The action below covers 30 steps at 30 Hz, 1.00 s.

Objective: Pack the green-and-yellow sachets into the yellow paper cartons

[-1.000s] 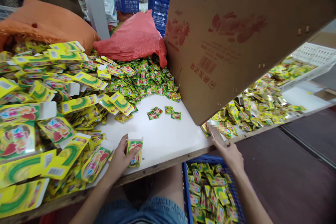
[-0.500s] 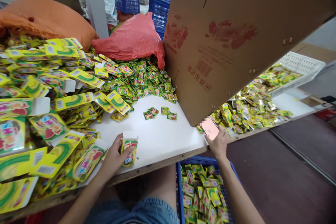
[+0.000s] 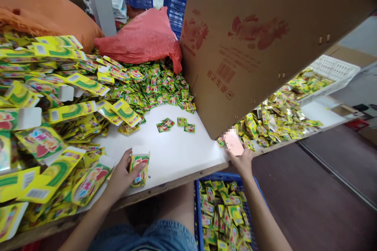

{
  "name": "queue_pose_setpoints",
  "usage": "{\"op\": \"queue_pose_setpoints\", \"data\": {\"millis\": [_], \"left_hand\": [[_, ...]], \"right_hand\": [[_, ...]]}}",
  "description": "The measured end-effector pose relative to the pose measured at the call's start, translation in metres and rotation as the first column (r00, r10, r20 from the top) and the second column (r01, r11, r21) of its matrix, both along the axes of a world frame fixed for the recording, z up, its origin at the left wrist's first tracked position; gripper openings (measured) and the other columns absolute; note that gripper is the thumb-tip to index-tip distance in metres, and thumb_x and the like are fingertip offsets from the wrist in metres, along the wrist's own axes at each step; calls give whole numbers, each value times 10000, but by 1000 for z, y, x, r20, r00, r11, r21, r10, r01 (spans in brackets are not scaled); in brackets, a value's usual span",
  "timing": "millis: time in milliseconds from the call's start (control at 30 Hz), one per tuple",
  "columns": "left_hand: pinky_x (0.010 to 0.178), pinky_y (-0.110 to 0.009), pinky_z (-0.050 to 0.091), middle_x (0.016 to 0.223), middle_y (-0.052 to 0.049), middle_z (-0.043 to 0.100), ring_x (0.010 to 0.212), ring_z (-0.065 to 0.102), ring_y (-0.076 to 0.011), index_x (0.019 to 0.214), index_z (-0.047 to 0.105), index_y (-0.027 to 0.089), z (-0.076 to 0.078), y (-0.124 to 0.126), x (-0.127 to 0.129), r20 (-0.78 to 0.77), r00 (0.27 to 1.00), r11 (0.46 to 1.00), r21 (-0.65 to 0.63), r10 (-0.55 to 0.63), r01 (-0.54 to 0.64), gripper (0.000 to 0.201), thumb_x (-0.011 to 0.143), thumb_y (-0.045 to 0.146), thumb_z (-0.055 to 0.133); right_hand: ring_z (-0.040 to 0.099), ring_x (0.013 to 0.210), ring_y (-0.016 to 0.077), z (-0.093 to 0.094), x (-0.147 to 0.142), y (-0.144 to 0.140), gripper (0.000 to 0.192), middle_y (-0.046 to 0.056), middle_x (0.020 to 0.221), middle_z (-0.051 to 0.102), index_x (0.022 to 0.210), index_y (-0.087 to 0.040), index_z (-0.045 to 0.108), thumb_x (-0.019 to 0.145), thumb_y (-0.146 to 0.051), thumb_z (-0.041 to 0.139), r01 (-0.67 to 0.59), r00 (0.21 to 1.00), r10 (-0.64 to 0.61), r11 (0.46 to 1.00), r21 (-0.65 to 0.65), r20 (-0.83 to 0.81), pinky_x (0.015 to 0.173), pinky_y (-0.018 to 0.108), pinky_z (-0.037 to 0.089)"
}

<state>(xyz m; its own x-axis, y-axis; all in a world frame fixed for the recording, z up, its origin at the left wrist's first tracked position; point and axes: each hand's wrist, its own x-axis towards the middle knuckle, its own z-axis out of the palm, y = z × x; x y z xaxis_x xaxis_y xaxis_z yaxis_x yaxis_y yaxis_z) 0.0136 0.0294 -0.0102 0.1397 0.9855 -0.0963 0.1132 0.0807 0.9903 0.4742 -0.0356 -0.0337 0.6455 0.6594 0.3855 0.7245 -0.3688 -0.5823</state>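
My left hand (image 3: 121, 178) grips a small yellow-and-green candy box (image 3: 139, 170) at the table's front edge, the thumb across its printed face. The box's white top flap stands up. At the right, my right hand (image 3: 243, 163) is closed around a phone (image 3: 234, 143) with a pink screen, partly blurred out, close to the lower corner of a big cardboard carton (image 3: 218, 98). Between the hands and the back of the white table (image 3: 173, 153) lie small green sachets (image 3: 166, 124) in two little groups. A heap of flat candy boxes (image 3: 55, 113) fills the left side.
Behind are a pile of green sachets (image 3: 159, 86), a red sack (image 3: 141, 43) and an orange sack (image 3: 47, 11). Filled boxes (image 3: 271, 119) and a white crate (image 3: 338, 68) lie right of the carton. Below the edge stands a blue crate (image 3: 198, 219) of filled boxes.
The whole view has shifted slightly, so things appear a little further left and up. Both hands keep hold of the same things.
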Motion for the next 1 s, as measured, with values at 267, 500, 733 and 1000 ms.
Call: {"op": "queue_pose_setpoints", "data": {"millis": [267, 500, 733, 1000], "left_hand": [[693, -364, 519, 876, -71, 690, 792, 653, -254, 1161, 459, 149, -1, 1, -2, -46, 999, 1000, -16, 9, -10, 649, 623, 439, 680], [708, -355, 514, 940, -74, 670, 807, 645, -241, 1200, 392, 171, -6, 2, -3, -29, 997, 997, -28, -74, 73, 628, 681, 412, 651], [714, -360, 516, 947, -81, 664, 815, 644, -243, 1209, 383, 167, -7, 2, -3, -23, 997, 996, -33, -79, 79, 625, 691, 400, 646], [718, -351, 512, 964, -84, 666, 827, 643, -240, 1204, 399, 166, -8, 2, -4, -66, 995, 997, -7, -78, 78, 605, 705, 420, 631]], "right_hand": [[532, 1028, 236, 7, 20, -4, 506, 118, 1108, 610, 1091, -116, 605, 759, -421, 376, 26, 944, 6, 995, 94, -329, 869, 354, 407], [593, 930, 232, 8, 22, -9, 509, 97, 1026, 660, 1075, -109, 632, 649, -326, 456, 61, 881, 36, 980, 190, -472, 773, 323, 468], [592, 952, 235, 3, 18, -10, 570, 92, 1091, 634, 1137, -116, 590, 599, -300, 545, 74, 844, 72, 966, 248, -532, 799, 344, 478], [594, 944, 234, 1, 18, -10, 530, 89, 1051, 649, 1099, -125, 616, 595, -284, 573, 93, 843, 77, 954, 284, -533, 790, 345, 490]]}}
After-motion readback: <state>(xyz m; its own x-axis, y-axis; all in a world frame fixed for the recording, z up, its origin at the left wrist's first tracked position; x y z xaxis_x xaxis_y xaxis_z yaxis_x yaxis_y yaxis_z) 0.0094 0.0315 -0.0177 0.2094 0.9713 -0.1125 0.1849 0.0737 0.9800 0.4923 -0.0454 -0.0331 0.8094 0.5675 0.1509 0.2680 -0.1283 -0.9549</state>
